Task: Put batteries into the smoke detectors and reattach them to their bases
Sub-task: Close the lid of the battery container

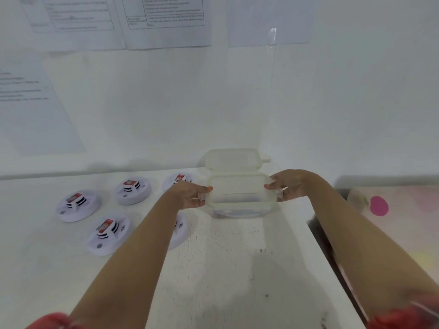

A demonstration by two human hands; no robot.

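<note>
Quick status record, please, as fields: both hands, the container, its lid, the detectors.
left hand: grips the left side of the clear container
right hand: grips its right side
clear container: open, contents too blurred to tell
lid: behind it, near the wall
smoke detectors: five on the table, left of it; two partly hidden by the left arm

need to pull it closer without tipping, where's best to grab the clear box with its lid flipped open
Take the clear box by its two short ends, one hand from each side, fingers on the rim, as the left hand and right hand hold it. The open lid blocks the back edge.
</note>
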